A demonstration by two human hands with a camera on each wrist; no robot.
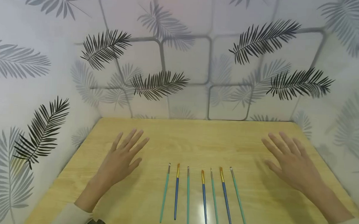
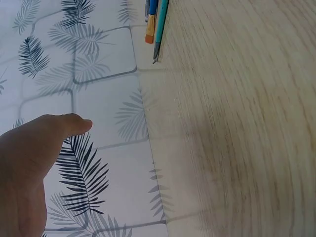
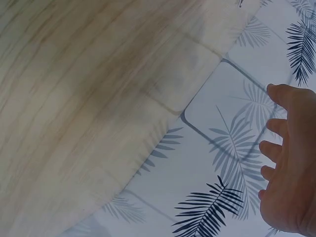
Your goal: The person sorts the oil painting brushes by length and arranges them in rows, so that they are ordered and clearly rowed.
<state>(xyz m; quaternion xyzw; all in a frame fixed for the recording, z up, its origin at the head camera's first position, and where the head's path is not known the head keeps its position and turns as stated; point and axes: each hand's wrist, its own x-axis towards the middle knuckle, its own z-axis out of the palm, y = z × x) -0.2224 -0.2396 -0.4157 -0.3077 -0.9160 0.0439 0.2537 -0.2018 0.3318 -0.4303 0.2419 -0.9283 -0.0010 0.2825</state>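
Observation:
Several paintbrushes lie side by side on the wooden table, bristles toward the wall. Green-handled ones, such as the leftmost brush (image 1: 165,194), alternate with blue-handled ones, such as this flat brush (image 1: 176,194) with a gold ferrule. To the left of the row, my left hand (image 1: 119,162) is spread over the table and holds nothing. My right hand (image 1: 293,162) is likewise spread, to the right of the row, apart from the brushes. The left wrist view shows a green brush (image 2: 161,29) near the top edge. In the right wrist view the right hand (image 3: 291,158) has nothing in it.
The light wooden table (image 1: 202,136) reaches back to a wall (image 1: 185,102) with a grey leaf pattern. More patterned wall stands close on the left and right sides.

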